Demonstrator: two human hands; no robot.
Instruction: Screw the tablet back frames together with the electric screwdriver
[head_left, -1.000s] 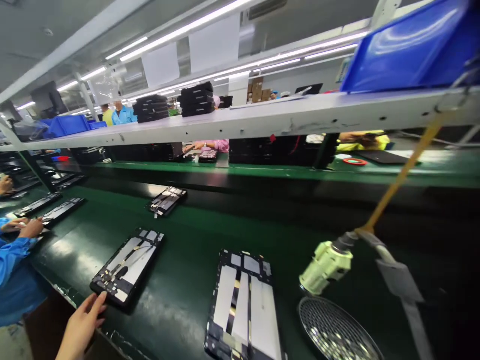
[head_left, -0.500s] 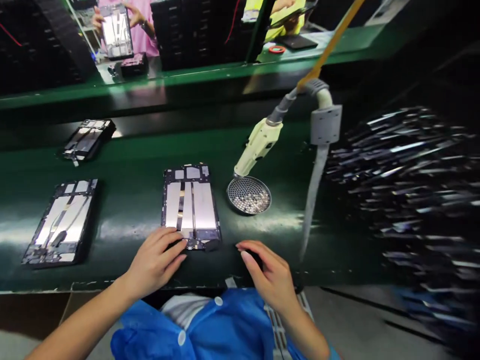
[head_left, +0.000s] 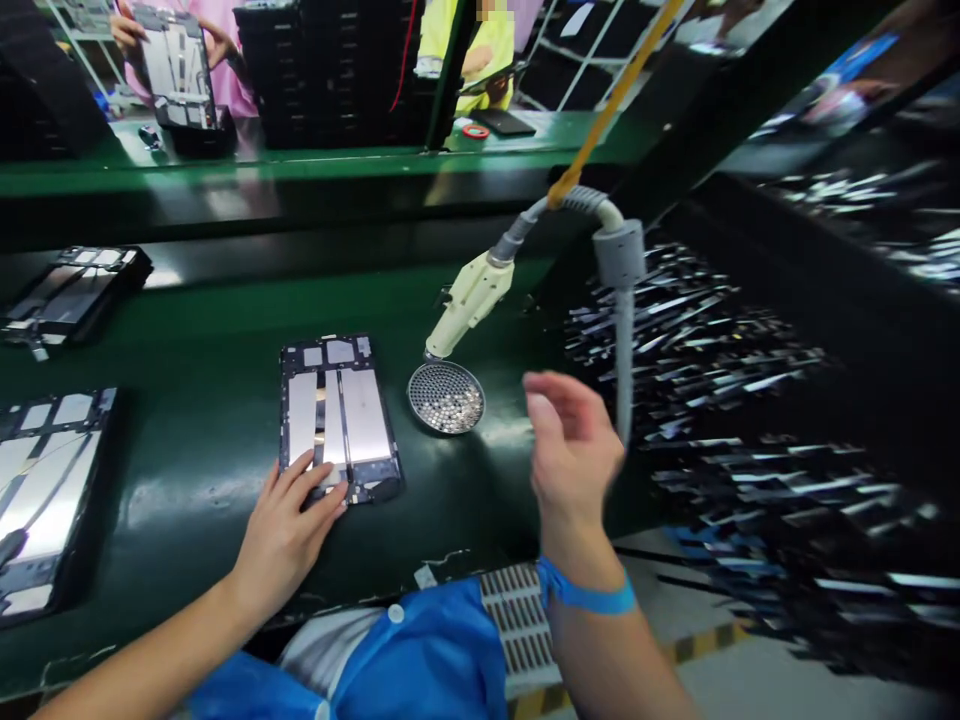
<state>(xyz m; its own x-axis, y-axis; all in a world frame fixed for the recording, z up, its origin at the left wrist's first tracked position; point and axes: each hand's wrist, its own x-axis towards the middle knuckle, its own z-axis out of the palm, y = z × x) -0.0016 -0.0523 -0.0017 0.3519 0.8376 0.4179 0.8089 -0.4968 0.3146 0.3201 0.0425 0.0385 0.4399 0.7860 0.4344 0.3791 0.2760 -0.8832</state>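
Observation:
My left hand [head_left: 292,520] lies with fingers spread over the lower left corner of an opened tablet [head_left: 360,415]. Pale battery packs and dark ribbon cables show inside the tablet, which rests flat on the green bench. My right hand [head_left: 574,440] is raised over the bench, to the right of a round perforated dish [head_left: 447,398]. Its fingers curl loosely, a gap shows behind the thumb, and I see nothing held. Small shiny pieces fill part of the dish. A cream hand tool [head_left: 471,305] hangs with its tip at the dish's rim.
Two more opened tablets, one nearer [head_left: 52,480] and one farther [head_left: 79,285], are at the left. A grey hose [head_left: 625,350] hangs down by my right hand. Dense rows of dark, shiny-edged flat parts [head_left: 720,400] stand at the right. Co-workers sit across the bench.
My right hand has lifted and moved right, away from the tablet, towards the hose. My left hand stays on the tablet. The view has turned right, so the bench things appear farther left.

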